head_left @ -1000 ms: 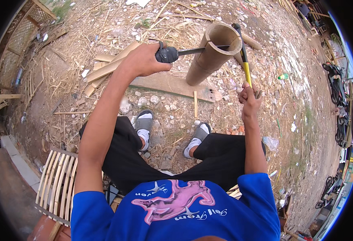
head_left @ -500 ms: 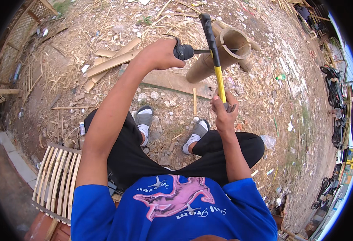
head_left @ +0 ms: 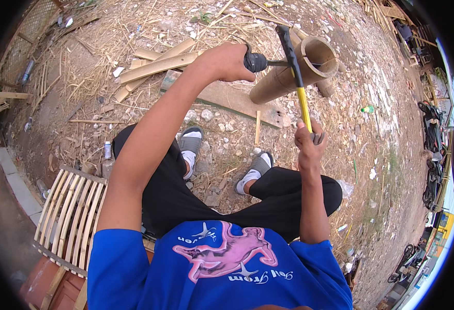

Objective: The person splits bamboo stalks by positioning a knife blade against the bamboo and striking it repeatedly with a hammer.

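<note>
Two hands are working in the head view, each wrapped around a tool. The left hand [head_left: 229,62] is gripping a black-handled blade [head_left: 255,62], its fingers curling around the handle. The blade is reaching across to the mouth of a thick bamboo tube [head_left: 274,86], with part of its dark edge showing inside the rim. The tube is standing ahead of the person, just right of the middle, its foot meeting a flat board [head_left: 227,98] and its upper end leaning rightward in this bent view. The right hand [head_left: 311,145] is holding a yellow-and-black hammer [head_left: 303,106] tightly near a metal end that is showing beside the fingers; the black end is pointing away and overlapping the blade. Whether hammer and blade are touching, I cannot tell.

Split strips [head_left: 160,68] are lying left of the tube, and another bamboo piece [head_left: 324,89] is lying behind it.

As I judge it, nothing but the blade is steadying the tube, so an off-centre blow could be tipping it off the board. A glancing stroke could be landing on the left hand, which is sitting close to the struck part, and a sudden split could be sending the blade down toward the sandalled feet [head_left: 191,143].
</note>
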Demonstrator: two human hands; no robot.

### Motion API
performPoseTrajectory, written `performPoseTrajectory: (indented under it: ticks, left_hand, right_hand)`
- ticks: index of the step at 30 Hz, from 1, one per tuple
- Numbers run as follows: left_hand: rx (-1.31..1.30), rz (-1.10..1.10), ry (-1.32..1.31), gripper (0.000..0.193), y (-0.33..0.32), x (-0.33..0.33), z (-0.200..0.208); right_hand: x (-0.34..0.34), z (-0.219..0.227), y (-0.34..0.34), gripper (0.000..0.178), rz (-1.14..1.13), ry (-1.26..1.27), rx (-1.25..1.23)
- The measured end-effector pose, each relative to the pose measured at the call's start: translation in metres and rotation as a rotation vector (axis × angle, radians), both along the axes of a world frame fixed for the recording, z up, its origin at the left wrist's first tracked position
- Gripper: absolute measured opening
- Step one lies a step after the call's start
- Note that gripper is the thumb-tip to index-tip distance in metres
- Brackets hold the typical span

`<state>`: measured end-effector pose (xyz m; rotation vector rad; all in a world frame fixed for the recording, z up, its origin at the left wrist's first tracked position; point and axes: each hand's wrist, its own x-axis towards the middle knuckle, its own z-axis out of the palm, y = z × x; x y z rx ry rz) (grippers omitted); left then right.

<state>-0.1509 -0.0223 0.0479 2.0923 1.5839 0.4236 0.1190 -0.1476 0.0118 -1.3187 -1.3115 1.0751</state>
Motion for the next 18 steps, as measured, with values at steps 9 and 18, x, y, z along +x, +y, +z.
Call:
performPoseTrajectory:
  ticks: [9,18]
  left_hand:
    - [-0.051,-0.007,-0.044,0.052,-0.007,0.012,0.004]
    - [-0.046,0.037,-0.037,0.051,-0.007,0.001,-0.028]
  right_hand:
    - [-0.017,0.017,0.021,0.017,-0.052,0.097,0.694]
    - [-0.016,0.104,0.024,0.026,0.047,0.127,0.484]
